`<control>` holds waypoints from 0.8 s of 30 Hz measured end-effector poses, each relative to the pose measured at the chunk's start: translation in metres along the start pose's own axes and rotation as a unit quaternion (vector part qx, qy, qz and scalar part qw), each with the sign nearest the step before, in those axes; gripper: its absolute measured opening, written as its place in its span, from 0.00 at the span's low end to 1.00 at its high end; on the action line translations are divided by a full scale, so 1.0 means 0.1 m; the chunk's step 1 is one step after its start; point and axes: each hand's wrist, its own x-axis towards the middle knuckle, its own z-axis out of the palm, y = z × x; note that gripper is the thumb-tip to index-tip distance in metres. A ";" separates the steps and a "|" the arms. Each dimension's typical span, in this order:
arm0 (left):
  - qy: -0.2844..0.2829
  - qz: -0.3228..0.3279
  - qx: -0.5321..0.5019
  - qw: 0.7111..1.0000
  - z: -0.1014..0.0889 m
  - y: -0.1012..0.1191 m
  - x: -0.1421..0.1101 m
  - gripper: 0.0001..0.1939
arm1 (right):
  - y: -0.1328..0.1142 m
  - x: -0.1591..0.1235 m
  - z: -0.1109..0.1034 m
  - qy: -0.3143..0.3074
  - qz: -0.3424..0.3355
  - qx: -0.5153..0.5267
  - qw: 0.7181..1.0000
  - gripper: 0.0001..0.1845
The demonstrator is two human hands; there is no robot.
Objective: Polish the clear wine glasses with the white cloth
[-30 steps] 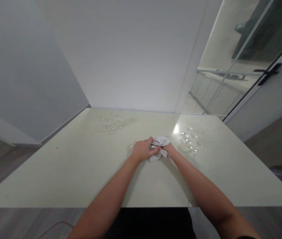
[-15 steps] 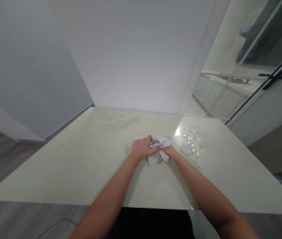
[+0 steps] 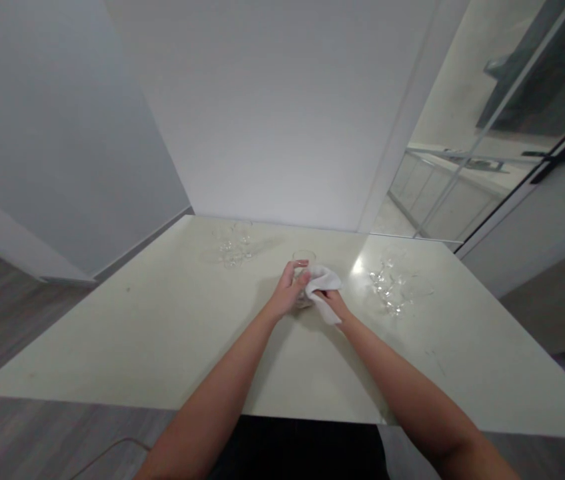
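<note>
Over the middle of the pale table (image 3: 172, 333), my left hand (image 3: 288, 288) is wrapped round a clear drinking glass (image 3: 304, 256). Its rim points up and away from me, and its lower part is partly hidden by my fingers. My right hand (image 3: 331, 301) grips a white cloth (image 3: 326, 278) against the glass's right side. One end of the cloth hangs down toward my wrist. Whether the glass has a stem I cannot tell.
A group of clear glasses (image 3: 235, 248) stands at the table's back left. Several more glasses (image 3: 390, 287) cluster to the right of my hands. A white wall panel (image 3: 282, 133) rises behind the table, with a glazed door (image 3: 462, 167) at the right.
The glass has turned from lying sideways, largely covered by hands and cloth, to rim up. My left hand has shifted its hold on it, and the cloth now lies along its right side.
</note>
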 end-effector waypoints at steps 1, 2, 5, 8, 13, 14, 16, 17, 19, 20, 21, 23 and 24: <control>-0.019 0.000 0.003 1.000 0.02 0.01 -0.02 0.29 | -0.02 -0.04 0.04 -0.002 0.000 0.005 1.000 0.18; -0.037 -0.002 0.001 0.999 0.04 0.01 -0.04 0.29 | -0.03 -0.09 0.07 0.003 -0.003 0.012 1.000 0.16; -0.089 -0.035 -0.046 0.994 0.07 0.05 -0.09 0.32 | -0.08 -0.16 0.10 -0.015 0.032 0.056 0.998 0.13; -0.125 -0.084 -0.134 0.979 0.08 0.07 -0.08 0.36 | -0.10 -0.18 0.07 -0.049 0.093 0.127 0.986 0.16; -0.017 -0.064 -0.100 0.993 -0.01 0.04 0.00 0.36 | -0.10 -0.12 0.07 -0.002 0.018 0.063 0.998 0.12; 0.007 -0.060 -0.076 0.995 -0.04 0.04 0.01 0.36 | -0.09 -0.12 0.06 -0.004 0.007 0.050 0.999 0.11; 0.018 -0.068 -0.068 0.995 -0.08 0.05 0.01 0.34 | -0.09 -0.13 0.03 -0.029 0.029 0.060 0.997 0.10; 0.003 -0.078 -0.089 0.993 -0.10 0.05 0.00 0.34 | -0.09 -0.14 0.00 -0.052 0.064 0.080 0.993 0.11; -0.050 -0.097 -0.157 0.982 -0.11 0.08 -0.02 0.36 | -0.10 -0.17 -0.04 -0.101 0.133 0.125 0.978 0.12; -0.077 -0.105 -0.188 0.974 -0.10 0.09 -0.03 0.36 | -0.10 -0.18 -0.05 -0.119 0.150 0.140 0.971 0.13; -0.095 -0.111 -0.209 0.967 -0.09 0.09 -0.04 0.37 | -0.11 -0.18 -0.06 -0.126 0.153 0.146 0.969 0.13; -0.089 -0.105 -0.204 0.969 -0.06 0.09 -0.03 0.35 | -0.11 -0.16 -0.04 -0.099 0.122 0.124 0.980 0.13; -0.068 -0.096 -0.181 0.976 -0.04 0.08 -0.02 0.34 | -0.11 -0.15 -0.01 -0.074 0.095 0.102 0.987 0.12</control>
